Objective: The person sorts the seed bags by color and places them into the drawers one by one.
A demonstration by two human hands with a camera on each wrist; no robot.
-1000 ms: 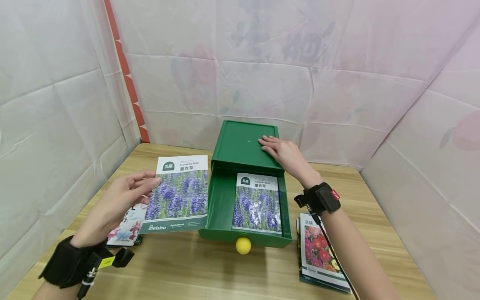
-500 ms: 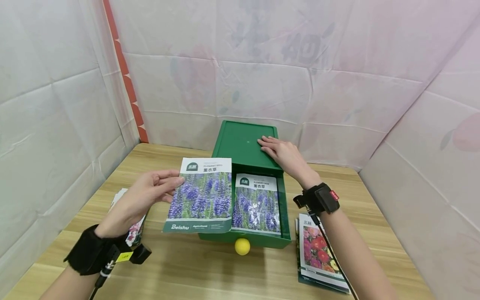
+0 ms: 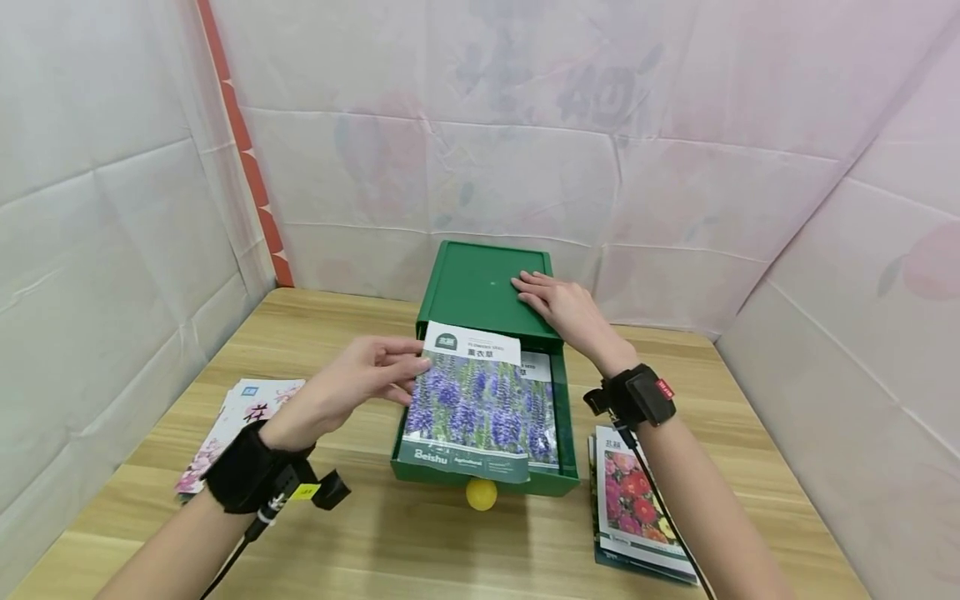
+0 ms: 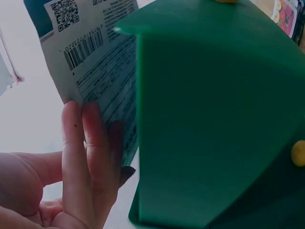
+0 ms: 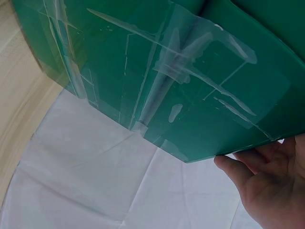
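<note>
A: Left hand status?
B: It pinched the left edge of a lavender seed packet, thumb on top, fingers under. The packet sat mid-frame over the open drawer, tilted, with its lower edge hanging past the drawer front. In the left wrist view the fingers lay against the packet's printed back with its barcode, right beside the green wall.

A: Anything in the drawer?
B: A second lavender packet lay flat inside, mostly covered; only its right strip showed.

A: Right hand?
B: It lay flat on top of the green box, upper centre of frame, fingers straight and gripping nothing. In the right wrist view the fingertips met the box edge at lower right.

A: What else was on the table?
B: A yellow knob showed at the drawer front, just under the held packet. A stack of red-flower packets lay at lower right, near the right forearm. More flower packets sat at left, behind the left wrist. Both wrists wore black straps with cameras
</note>
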